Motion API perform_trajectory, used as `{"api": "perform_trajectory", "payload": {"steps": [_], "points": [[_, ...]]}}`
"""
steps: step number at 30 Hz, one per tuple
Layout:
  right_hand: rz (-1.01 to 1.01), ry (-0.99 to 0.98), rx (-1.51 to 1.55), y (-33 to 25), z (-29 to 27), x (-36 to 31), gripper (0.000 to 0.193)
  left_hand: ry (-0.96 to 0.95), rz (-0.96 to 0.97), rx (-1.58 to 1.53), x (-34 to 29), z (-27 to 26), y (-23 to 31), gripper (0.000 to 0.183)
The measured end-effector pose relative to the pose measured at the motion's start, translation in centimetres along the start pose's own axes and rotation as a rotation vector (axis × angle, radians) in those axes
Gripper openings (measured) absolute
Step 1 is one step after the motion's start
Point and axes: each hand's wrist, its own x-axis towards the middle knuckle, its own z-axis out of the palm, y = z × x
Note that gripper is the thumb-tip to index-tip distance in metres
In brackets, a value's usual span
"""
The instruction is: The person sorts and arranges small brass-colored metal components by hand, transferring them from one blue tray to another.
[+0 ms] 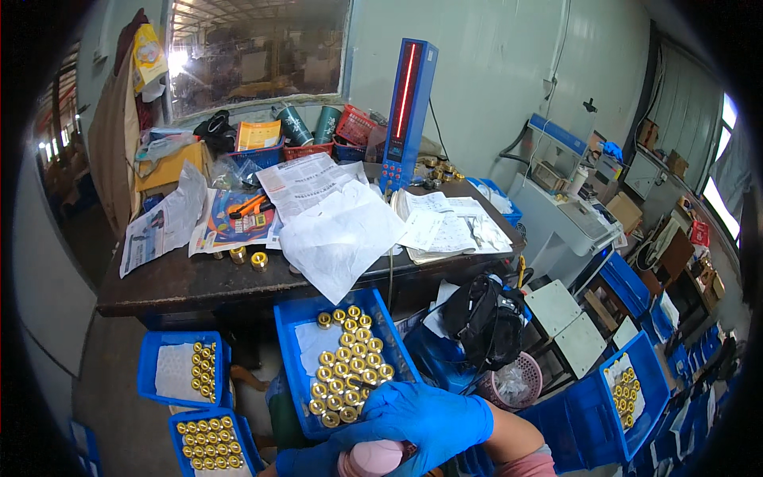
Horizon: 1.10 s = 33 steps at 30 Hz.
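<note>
Both of my hands wear blue gloves and are close together at the near edge of a blue bin (405,350). My right hand (433,417) is curled in a closed grip, its fingers toward the bin; what it holds is hidden. Lower down, my left hand (334,445) is partly covered by the right, and its fingers do not show. A pink rounded thing (372,459) lies between the hands; I cannot make out what it is. Several brass ring-shaped fittings (346,354) stand upright in the bin beside a white liner sheet (316,346).
Two smaller blue bins (145,374) (176,453) with brass fittings stand at the left. Behind is a dark desk (159,292) with papers (342,230), an open notebook (429,230) and a blue display tower (409,111). A black backpack (486,318) and pink basket (509,380) sit at right.
</note>
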Motion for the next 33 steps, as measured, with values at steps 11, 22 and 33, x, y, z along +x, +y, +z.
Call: {"api": "perform_trajectory", "payload": {"steps": [11, 22, 33], "points": [[0.211, 0.87, 0.655, 5.0, 2.4, -2.0, 0.045, 0.071, -0.01, -0.185, 0.5, -1.4, 2.3, 0.055], [-0.651, -0.385, -0.025, -2.3, 2.5, -0.2, 0.051, 0.191, -0.069, -0.414, 0.1, -1.0, 2.7, 0.041], [-0.505, -0.576, 0.254, 0.7, 8.0, -2.5, 0.025, 0.291, -0.076, -0.394, -1.9, -0.1, 4.8, 0.051]]}}
